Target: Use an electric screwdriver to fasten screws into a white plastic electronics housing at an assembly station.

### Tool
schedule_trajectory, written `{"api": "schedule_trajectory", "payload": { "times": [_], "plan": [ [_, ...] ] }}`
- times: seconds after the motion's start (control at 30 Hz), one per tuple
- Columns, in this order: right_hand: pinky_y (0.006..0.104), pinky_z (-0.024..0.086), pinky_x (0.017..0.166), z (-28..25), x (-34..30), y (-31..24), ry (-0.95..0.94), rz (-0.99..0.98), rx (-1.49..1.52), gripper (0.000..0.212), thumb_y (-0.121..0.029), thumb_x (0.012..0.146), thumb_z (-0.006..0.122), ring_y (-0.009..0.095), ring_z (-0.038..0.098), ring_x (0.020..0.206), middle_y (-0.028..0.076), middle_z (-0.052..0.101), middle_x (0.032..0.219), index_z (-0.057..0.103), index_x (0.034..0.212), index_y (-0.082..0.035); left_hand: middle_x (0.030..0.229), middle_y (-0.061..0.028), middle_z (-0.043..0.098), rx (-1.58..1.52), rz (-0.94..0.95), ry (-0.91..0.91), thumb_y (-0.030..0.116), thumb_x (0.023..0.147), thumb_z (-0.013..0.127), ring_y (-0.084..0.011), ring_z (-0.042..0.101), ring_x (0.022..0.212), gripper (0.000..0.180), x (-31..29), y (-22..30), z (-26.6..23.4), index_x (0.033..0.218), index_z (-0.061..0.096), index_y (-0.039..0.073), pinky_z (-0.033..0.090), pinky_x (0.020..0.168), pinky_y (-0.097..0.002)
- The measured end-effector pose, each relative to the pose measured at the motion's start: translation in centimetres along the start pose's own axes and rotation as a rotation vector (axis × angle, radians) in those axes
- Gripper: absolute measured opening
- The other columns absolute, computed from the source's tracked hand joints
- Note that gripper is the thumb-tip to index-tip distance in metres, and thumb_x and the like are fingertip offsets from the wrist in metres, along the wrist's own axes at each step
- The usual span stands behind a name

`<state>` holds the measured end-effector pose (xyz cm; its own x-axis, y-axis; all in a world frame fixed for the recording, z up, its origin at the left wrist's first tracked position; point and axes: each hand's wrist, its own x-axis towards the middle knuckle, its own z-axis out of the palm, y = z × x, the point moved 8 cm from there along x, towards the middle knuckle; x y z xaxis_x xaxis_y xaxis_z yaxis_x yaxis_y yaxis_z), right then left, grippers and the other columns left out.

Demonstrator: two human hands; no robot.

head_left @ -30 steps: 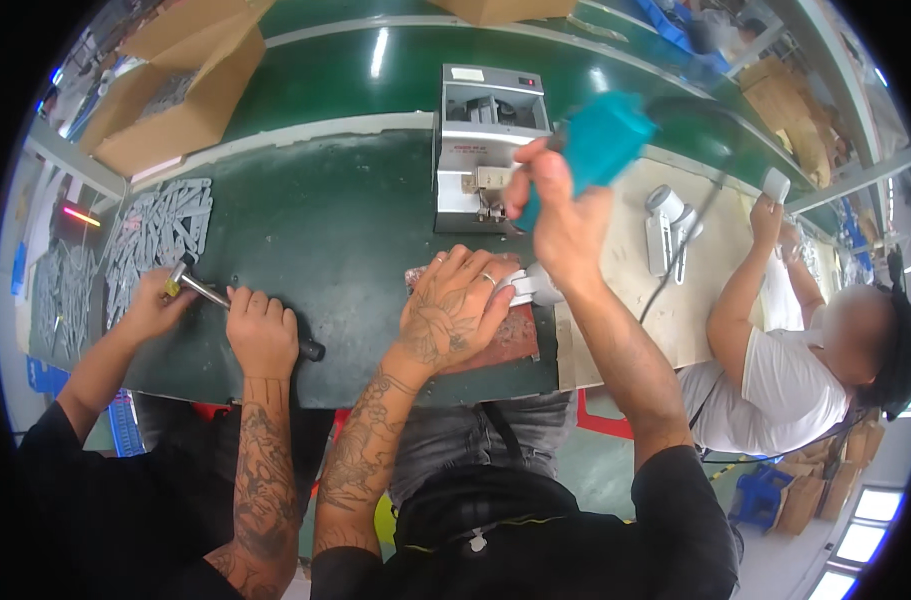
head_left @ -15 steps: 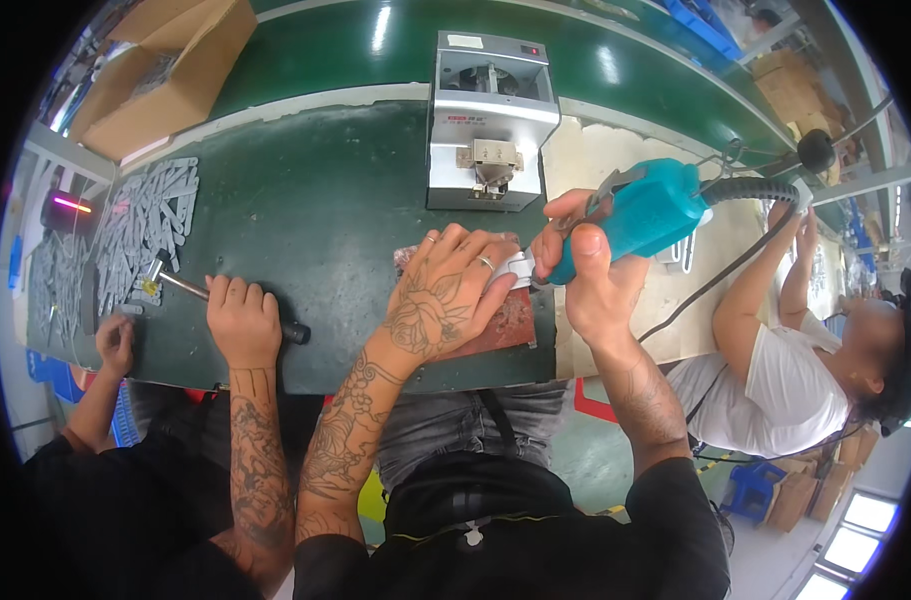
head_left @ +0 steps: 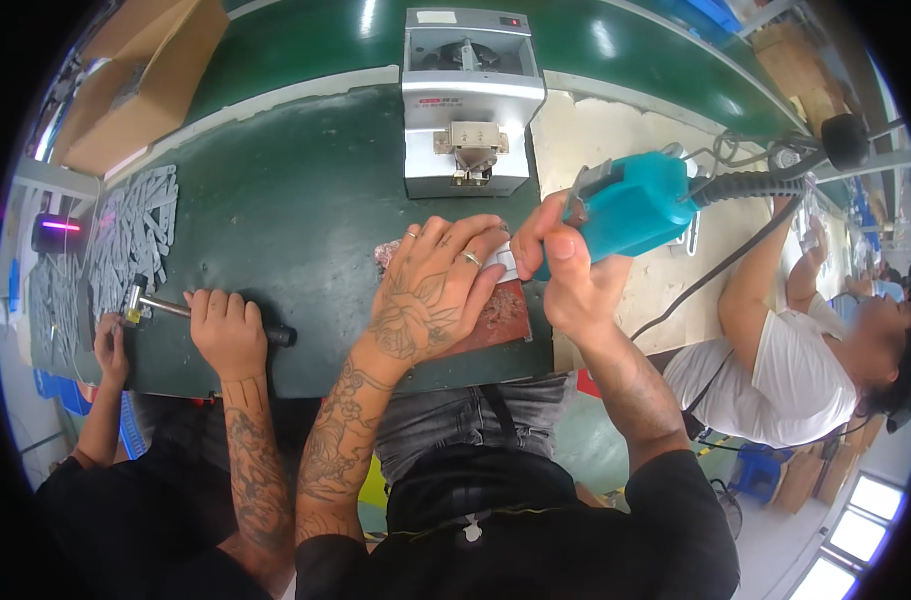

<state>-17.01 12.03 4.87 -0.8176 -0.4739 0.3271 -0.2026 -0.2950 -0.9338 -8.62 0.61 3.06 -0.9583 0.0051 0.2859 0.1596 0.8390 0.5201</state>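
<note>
My left hand [head_left: 430,290] lies over a reddish worn pad [head_left: 500,325] on the green bench, its fingers closed on a small white piece [head_left: 505,262] at the pad's upper right. Most of that piece is covered by fingers. My right hand [head_left: 580,275] grips a teal corded power tool [head_left: 630,205], the tool's body rising to the right. Its working end, down by the white piece, is hidden behind my fingers. Right-hand fingertips sit close beside the white piece; whether they touch it I cannot tell.
A grey metal machine [head_left: 467,110] stands beyond my hands. At left, a co-worker's hand [head_left: 230,335] holds a hammer [head_left: 165,305] near piled grey metal strips [head_left: 135,220]. The tool's black cable [head_left: 710,285] loops at right. A cardboard box [head_left: 140,85] stands far left; another person [head_left: 795,370] sits right.
The view has shifted slightly, so the machine appears further left and higher. The power tool has tilted a little. Both my hands keep their grip, and the co-worker's hammer has moved slightly.
</note>
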Motion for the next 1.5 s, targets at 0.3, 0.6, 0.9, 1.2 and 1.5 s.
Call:
{"api": "schedule_trajectory", "payload": {
  "times": [0.3, 0.6, 0.9, 1.2, 1.5],
  "plan": [
    [0.0331, 0.049, 0.058, -0.8, 1.1, -2.3, 0.082, 0.000, 0.042, 0.055, -0.050, 0.102, 0.068, 0.019, 0.058, 0.061, 0.007, 0.058, 0.071, 0.059, 0.109, 0.004, 0.137, -0.0077, 0.063, -0.025, 0.027, 0.013, 0.024, 0.098, 0.066, -0.0305, 0.058, 0.109, 0.039, 0.1, 0.3, 0.3, 0.129, 0.068, 0.001, 0.047, 0.099, -0.0460],
    [0.0267, 0.048, 0.063, -9.3, 4.8, -3.3, 0.504, -0.380, -0.064, 0.033, -0.028, 0.103, 0.072, 0.012, 0.061, 0.070, 0.004, 0.067, 0.083, 0.063, 0.116, 0.001, 0.125, -0.0074, 0.068, 0.059, 0.152, 0.131, 0.023, 0.092, 0.076, -0.0275, 0.060, 0.101, 0.037, -0.6, 1.5, -0.2, 0.121, 0.070, 0.000, 0.050, 0.086, -0.0421],
    [0.0268, 0.047, 0.073, -9.8, 3.0, 0.7, 0.435, -0.305, -0.148, 0.037, -0.028, 0.105, 0.067, 0.011, 0.059, 0.076, 0.004, 0.066, 0.085, 0.061, 0.123, 0.003, 0.099, -0.0098, 0.072, 0.099, -0.003, 0.397, 0.017, 0.083, 0.088, -0.0275, 0.065, 0.086, 0.040, -5.1, 0.3, -2.8, 0.117, 0.071, 0.007, 0.053, 0.077, -0.0396],
    [0.0260, 0.046, 0.071, -8.2, 2.5, 0.1, 0.372, -0.217, -0.211, 0.053, -0.041, 0.105, 0.067, 0.012, 0.058, 0.076, 0.005, 0.064, 0.082, 0.057, 0.127, 0.005, 0.120, -0.0227, 0.067, 0.154, -0.644, 0.619, 0.017, 0.096, 0.074, -0.0398, 0.064, 0.112, 0.046, -12.0, -10.9, -8.3, 0.135, 0.060, -0.002, 0.050, 0.098, -0.0471],
    [0.0253, 0.044, 0.066, -8.2, 2.2, 0.2, 0.372, -0.254, -0.153, 0.047, -0.032, 0.101, 0.073, 0.010, 0.058, 0.073, 0.003, 0.064, 0.080, 0.061, 0.123, 0.007, 0.099, -0.0222, 0.072, 0.200, -0.933, 0.604, 0.035, 0.097, 0.076, -0.0404, 0.070, 0.094, 0.040, -17.1, -13.0, -6.2, 0.114, 0.069, -0.001, 0.052, 0.085, -0.0504]
  ]
}}
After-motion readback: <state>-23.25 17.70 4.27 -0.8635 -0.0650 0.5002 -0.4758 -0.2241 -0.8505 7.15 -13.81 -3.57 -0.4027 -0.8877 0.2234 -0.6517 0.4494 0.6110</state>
